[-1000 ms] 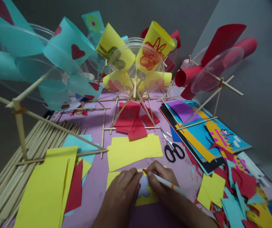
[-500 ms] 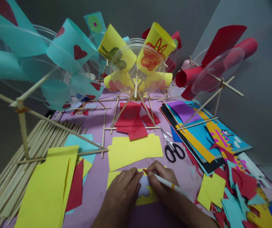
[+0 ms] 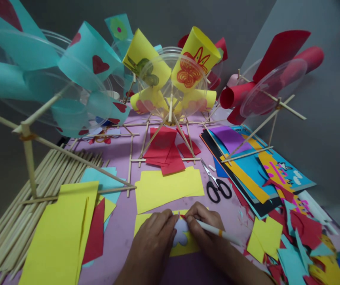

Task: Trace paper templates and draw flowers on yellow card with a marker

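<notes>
My right hand (image 3: pixel 204 223) grips a white felt-tip pen (image 3: pixel 217 231) with an orange band, its red tip at the upper edge of a lilac paper cut-out (image 3: pixel 181 231). The cut-out has a wavy, rounded outline and lies on a yellow paper sheet (image 3: pixel 187 247). On the left of the cut-out, my left hand (image 3: pixel 154 233) presses it down with fingers held together. The fingers hide part of both papers. Just beyond lie more yellow sheets (image 3: pixel 170 186), with black-handled scissors (image 3: pixel 217 188) to their right.
Paper pinwheels on stick frames stand around: a blue one (image 3: pixel 89 59) left, a yellow one (image 3: pixel 196 59) centre, a red one (image 3: pixel 279 55) right. Wooden sticks (image 3: pixel 18 209) and yellow paper (image 3: pixel 57 233) lie left. Paper scraps (image 3: pixel 297 253) and coloured card (image 3: pixel 241 174) cover the right side.
The pen tip has shifted slightly right along the top of the cut-out, and the pen's rear end has swung a little right. My left hand stays in place.
</notes>
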Available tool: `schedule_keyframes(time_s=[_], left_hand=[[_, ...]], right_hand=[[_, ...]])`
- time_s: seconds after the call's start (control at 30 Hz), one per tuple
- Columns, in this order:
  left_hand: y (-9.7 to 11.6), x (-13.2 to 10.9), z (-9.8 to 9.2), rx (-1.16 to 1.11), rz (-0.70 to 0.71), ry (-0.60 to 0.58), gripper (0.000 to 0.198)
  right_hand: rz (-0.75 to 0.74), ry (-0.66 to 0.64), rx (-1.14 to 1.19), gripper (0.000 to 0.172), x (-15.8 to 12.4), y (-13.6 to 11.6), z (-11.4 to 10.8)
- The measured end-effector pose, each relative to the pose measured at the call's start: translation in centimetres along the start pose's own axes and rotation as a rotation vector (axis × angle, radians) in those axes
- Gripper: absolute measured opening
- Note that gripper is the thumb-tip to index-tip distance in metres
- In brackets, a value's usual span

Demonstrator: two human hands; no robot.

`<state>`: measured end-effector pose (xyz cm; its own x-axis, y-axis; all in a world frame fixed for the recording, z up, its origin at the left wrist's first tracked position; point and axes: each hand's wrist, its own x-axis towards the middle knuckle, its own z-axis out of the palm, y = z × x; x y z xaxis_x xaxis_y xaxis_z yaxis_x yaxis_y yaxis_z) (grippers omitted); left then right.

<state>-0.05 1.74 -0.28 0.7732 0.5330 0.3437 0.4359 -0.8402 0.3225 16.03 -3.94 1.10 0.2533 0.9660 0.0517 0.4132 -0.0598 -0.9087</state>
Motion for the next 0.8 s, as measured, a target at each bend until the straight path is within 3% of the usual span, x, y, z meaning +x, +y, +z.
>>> schedule_keyframes(time_s=[0.8], left_hand=[[0.16, 0.09, -0.04, -0.011, -0.008, 0.006, 0.029]], right_hand=[[-0.105, -0.022, -0.099, 0.017, 0.08, -0.11, -0.16]])
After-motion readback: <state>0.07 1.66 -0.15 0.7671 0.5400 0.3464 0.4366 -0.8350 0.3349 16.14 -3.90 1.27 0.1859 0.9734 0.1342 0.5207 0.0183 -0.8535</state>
